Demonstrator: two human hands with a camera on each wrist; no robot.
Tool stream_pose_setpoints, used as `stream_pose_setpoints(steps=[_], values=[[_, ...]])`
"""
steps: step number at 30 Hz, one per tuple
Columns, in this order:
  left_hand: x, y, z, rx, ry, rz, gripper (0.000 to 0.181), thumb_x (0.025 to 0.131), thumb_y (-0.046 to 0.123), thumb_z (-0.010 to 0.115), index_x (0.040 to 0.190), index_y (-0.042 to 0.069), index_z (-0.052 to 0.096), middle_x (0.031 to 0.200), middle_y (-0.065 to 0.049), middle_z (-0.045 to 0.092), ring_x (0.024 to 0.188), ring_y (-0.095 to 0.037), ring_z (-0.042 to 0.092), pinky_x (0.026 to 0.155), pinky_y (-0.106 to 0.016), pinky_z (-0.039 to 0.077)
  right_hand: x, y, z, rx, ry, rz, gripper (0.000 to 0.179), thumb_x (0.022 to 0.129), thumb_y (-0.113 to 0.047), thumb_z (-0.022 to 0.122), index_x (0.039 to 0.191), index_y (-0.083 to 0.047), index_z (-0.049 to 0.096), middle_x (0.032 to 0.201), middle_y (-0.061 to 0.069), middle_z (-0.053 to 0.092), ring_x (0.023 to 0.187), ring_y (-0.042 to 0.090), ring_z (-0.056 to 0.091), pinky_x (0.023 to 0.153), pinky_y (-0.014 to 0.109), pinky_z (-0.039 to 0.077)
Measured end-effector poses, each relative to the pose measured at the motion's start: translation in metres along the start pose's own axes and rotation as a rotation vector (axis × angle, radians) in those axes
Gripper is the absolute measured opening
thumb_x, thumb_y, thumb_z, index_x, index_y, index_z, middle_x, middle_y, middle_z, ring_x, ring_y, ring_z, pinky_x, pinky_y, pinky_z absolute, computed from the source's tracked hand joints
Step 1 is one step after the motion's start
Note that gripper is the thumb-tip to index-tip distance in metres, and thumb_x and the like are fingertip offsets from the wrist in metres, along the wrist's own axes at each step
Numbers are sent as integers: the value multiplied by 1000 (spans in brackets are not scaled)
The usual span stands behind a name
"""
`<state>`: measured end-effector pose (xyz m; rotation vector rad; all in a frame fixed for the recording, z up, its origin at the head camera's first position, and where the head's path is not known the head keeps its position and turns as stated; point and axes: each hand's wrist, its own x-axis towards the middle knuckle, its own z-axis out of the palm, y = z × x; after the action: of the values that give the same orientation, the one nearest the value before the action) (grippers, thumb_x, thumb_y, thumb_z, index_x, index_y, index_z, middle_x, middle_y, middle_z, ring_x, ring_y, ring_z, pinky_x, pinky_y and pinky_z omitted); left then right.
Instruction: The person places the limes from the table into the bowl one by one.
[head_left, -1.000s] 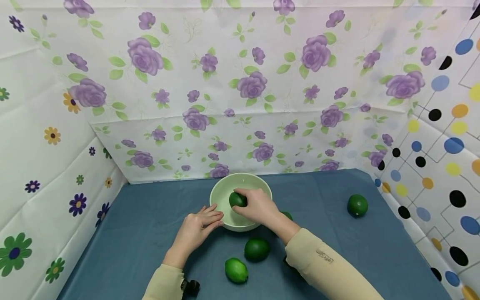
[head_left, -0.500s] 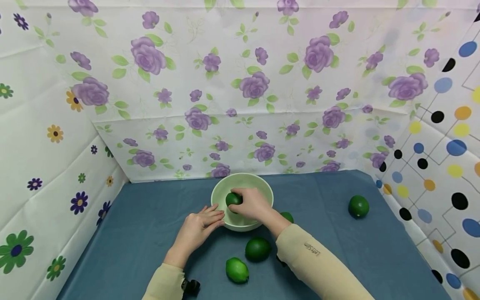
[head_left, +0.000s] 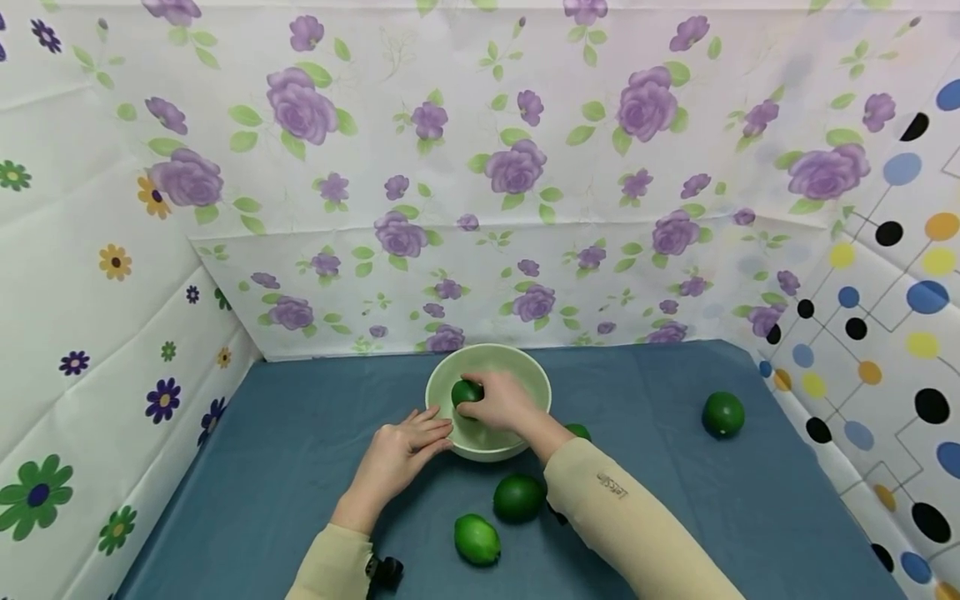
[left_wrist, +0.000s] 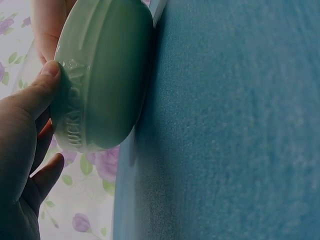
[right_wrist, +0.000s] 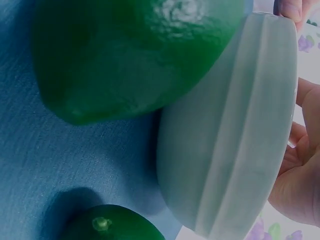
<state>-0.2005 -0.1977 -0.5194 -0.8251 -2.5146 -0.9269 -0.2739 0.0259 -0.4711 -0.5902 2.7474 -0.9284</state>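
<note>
A pale green bowl [head_left: 528,383] stands on the blue cloth near its back edge. My right hand [head_left: 504,404] reaches over the rim and pinches a dark green lime [head_left: 465,393] between thumb and fingers, inside the bowl. My left hand [head_left: 401,454] rests with straight fingers against the bowl's left rim. In the left wrist view its thumb lies at the rim, beside raised lettering on the bowl's outer wall [left_wrist: 107,85]. From the right wrist, the right hand [right_wrist: 302,175] shows behind the bowl, and the held lime is hidden there.
In front of the bowl lie a dark lime [head_left: 519,498] and a brighter lime [head_left: 477,540]. Another lime [head_left: 579,432], partly hidden by the right forearm, sits right of the bowl. One more lime [head_left: 723,414] lies far right. Patterned sheets [head_left: 465,283] enclose the back and sides.
Inside the bowl, my right hand has moved slightly left with the lime, and the right sleeve has swung left. The left hand stays at the rim. The head view has shifted slightly.
</note>
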Motion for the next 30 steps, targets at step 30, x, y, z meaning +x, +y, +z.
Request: stream_pose_setpoints(steps=[30], values=[[1, 2, -1, -1, 1, 10, 33, 94, 24, 84, 124, 10, 83, 125, 0, 77, 135, -20, 63, 118, -47, 47, 8, -1, 12, 114, -20, 40, 58, 104, -33, 74, 155, -12, 59, 150, 12, 63, 123, 31, 68, 97, 47, 61]])
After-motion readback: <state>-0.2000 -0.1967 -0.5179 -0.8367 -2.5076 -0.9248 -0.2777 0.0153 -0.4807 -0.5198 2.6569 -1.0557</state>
